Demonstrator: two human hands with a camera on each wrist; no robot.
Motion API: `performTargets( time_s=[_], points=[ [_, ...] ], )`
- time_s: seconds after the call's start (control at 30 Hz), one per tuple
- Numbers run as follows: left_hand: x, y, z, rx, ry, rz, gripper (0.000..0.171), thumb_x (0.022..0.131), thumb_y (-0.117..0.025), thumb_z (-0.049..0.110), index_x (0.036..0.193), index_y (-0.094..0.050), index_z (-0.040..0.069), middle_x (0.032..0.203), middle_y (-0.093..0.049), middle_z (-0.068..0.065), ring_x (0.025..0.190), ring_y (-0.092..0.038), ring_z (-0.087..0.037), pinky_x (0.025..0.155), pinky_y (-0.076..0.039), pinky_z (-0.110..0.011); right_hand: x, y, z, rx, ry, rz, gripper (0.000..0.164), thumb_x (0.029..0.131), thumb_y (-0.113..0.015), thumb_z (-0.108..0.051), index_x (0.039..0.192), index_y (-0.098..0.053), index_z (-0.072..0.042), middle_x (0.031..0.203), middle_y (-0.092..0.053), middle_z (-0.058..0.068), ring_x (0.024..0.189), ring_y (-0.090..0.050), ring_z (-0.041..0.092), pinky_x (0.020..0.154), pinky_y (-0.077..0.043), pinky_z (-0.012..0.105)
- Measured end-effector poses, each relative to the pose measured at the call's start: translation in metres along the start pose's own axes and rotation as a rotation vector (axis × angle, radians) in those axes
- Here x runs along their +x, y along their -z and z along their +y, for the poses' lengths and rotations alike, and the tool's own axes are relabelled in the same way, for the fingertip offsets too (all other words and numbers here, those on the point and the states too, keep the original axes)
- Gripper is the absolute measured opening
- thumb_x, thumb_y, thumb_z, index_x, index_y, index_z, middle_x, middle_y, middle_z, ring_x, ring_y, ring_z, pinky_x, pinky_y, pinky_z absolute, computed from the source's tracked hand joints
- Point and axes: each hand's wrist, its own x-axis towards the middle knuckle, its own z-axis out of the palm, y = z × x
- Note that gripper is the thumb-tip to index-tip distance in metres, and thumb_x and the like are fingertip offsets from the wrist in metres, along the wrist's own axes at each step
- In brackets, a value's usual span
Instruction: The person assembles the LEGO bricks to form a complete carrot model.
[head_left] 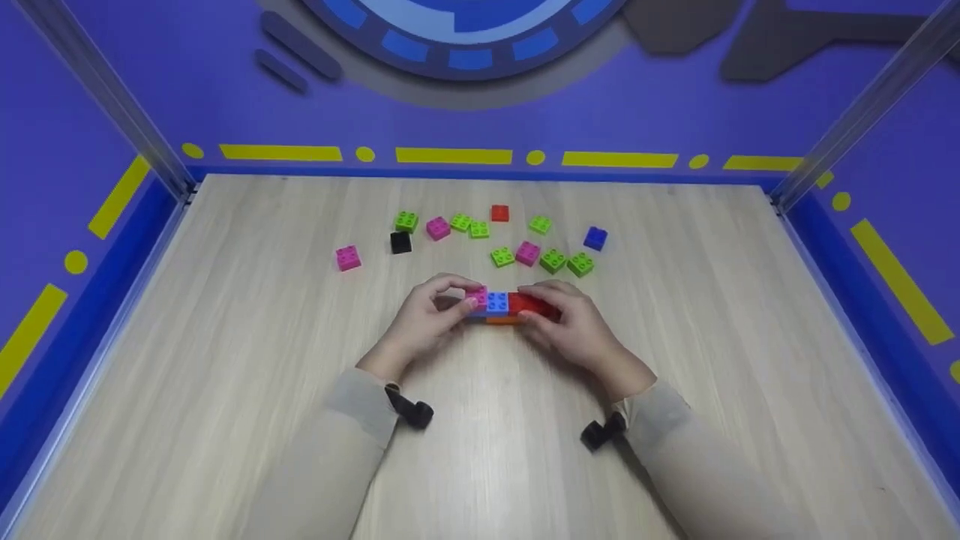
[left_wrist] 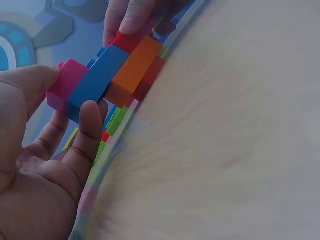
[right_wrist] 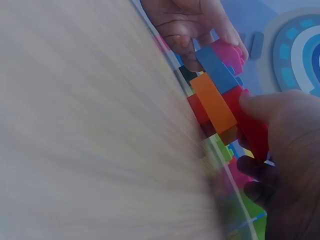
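Between both hands is a toy brick assembly, built from a pink brick (head_left: 476,298), a long blue brick (left_wrist: 97,76), a long orange brick (left_wrist: 134,70) and a red brick (right_wrist: 255,127). The pink brick sits on one end of the blue one. Blue and red stand end to end over the orange brick, and another red brick (right_wrist: 198,109) is under the orange. My left hand (head_left: 425,319) pinches the pink and blue end between thumb and fingers. On the other end, my right hand (head_left: 581,326) grips the long red brick and partly hides it.
Loose bricks lie beyond the hands on the wooden table (head_left: 480,450): several green ones (head_left: 553,260), pink ones (head_left: 348,258), a black one (head_left: 401,242), a small red one (head_left: 500,213) and a blue one (head_left: 595,238). Purple panels (head_left: 480,124) surround the table's back and sides.
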Motion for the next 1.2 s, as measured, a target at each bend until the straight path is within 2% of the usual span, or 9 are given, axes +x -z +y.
performTargets(
  time_s=[0.1,0.23,0.43,0.57,0.67,0.83,1.0,1.1,1.2],
  points=[
    [0.001,0.001,-0.001,0.006,-0.013,-0.003,0.029,0.108,-0.08,0.027,0.136,-0.079,0.018,0.145,-0.076,-0.004,0.127,-0.077,-0.026,0.099,-0.06,-0.029,0.002,0.005,0.003,0.07,-0.02,0.052,0.046,0.107,-0.08,-0.035,0.15,-0.075,-0.017,0.149,-0.075,0.007,0.139,-0.067,0.029,0.123,-0.054,0.049],
    [0.002,0.001,-0.002,0.002,-0.023,-0.013,0.029,0.108,-0.08,0.026,0.136,-0.079,0.017,0.146,-0.074,-0.006,0.127,-0.077,-0.029,0.095,-0.062,-0.03,0.006,0.015,0.013,0.116,-0.03,0.186,0.039,0.11,-0.077,-0.027,0.145,-0.077,-0.011,0.14,-0.077,0.011,0.123,-0.068,0.029,0.105,-0.055,0.037],
    [0.001,0.002,-0.003,0.0,-0.028,-0.021,0.03,0.108,-0.08,0.025,0.137,-0.079,0.017,0.145,-0.074,-0.007,0.126,-0.077,-0.03,0.094,-0.063,-0.029,0.014,0.027,0.032,-0.057,-0.049,0.352,0.038,0.107,-0.077,-0.018,0.143,-0.076,-0.004,0.148,-0.068,0.016,0.137,-0.056,0.037,0.115,-0.047,0.046],
    [0.001,0.003,-0.005,0.011,-0.037,-0.026,0.03,0.108,-0.08,0.027,0.137,-0.079,0.017,0.145,-0.073,-0.007,0.125,-0.077,-0.03,0.092,-0.063,-0.03,0.015,0.031,0.039,-0.201,-0.131,0.334,0.049,0.106,-0.076,-0.021,0.152,-0.07,-0.005,0.161,-0.058,0.017,0.143,-0.043,0.043,0.12,-0.039,0.056],
    [0.002,0.004,-0.005,0.014,-0.04,-0.029,0.03,0.108,-0.079,0.028,0.137,-0.079,0.018,0.146,-0.073,-0.006,0.125,-0.077,-0.029,0.094,-0.063,-0.032,0.016,0.033,0.04,-0.271,-0.182,0.301,0.05,0.107,-0.075,-0.024,0.153,-0.069,-0.006,0.165,-0.059,0.018,0.143,-0.045,0.044,0.123,-0.035,0.06],
    [0.005,0.006,-0.004,0.026,-0.047,-0.02,0.03,0.108,-0.08,0.03,0.136,-0.08,0.019,0.146,-0.074,-0.005,0.125,-0.077,-0.028,0.101,-0.061,-0.037,0.02,0.038,0.036,-0.292,-0.205,0.317,0.031,0.107,-0.078,-0.024,0.134,-0.079,-0.008,0.142,-0.078,0.014,0.127,-0.059,0.037,0.118,-0.039,0.057],
    [0.003,0.006,-0.005,0.028,-0.06,-0.019,0.03,0.109,-0.079,0.029,0.136,-0.08,0.018,0.144,-0.074,-0.005,0.128,-0.076,-0.028,0.109,-0.059,-0.037,0.019,0.035,0.036,-0.19,-0.173,0.346,0.027,0.104,-0.082,-0.023,0.127,-0.082,-0.009,0.128,-0.083,0.013,0.12,-0.068,0.035,0.11,-0.051,0.053],
    [0.002,0.005,-0.005,0.022,-0.061,-0.025,0.03,0.109,-0.079,0.028,0.137,-0.08,0.018,0.144,-0.073,-0.005,0.129,-0.076,-0.029,0.107,-0.061,-0.037,0.016,0.032,0.035,-0.057,-0.141,0.355,0.035,0.103,-0.084,-0.02,0.135,-0.078,-0.008,0.132,-0.08,0.014,0.123,-0.071,0.034,0.109,-0.057,0.049],
    [0.001,0.004,-0.006,0.021,-0.064,-0.029,0.03,0.109,-0.079,0.027,0.137,-0.08,0.018,0.144,-0.072,-0.006,0.13,-0.076,-0.03,0.106,-0.061,-0.036,0.012,0.029,0.035,0.081,-0.099,0.356,0.043,0.102,-0.084,-0.013,0.142,-0.073,-0.005,0.138,-0.076,0.015,0.121,-0.071,0.031,0.104,-0.06,0.037]
  ],
)
